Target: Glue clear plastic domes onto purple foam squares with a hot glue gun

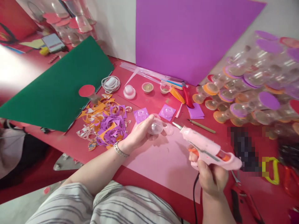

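- Striped clothing (133, 205) lies nearest the camera, along the lower edge.
- Clear plastic piece (156, 127): raised over the pink sheet (158, 165), its rounded side showing; fingers hide part of it, so its full axis cannot be told.
- Left hand (140, 133): nearer of the two to that piece, its grip closed round it, thumb on top.
- Pink glue gun (203, 144): right of the piece, long axis slanting from lower right to upper left, so its metal nozzle (177, 125) faces the piece, near but seemingly apart.
- Right hand (211, 177): grip wrapped round the gun's handle, fingers by the orange trigger (193, 151).
- Farther out on the red surface (154, 101): two purple squares (167, 112) bearing clear domes, just beyond the left hand; cut scraps (112, 127) to its left.
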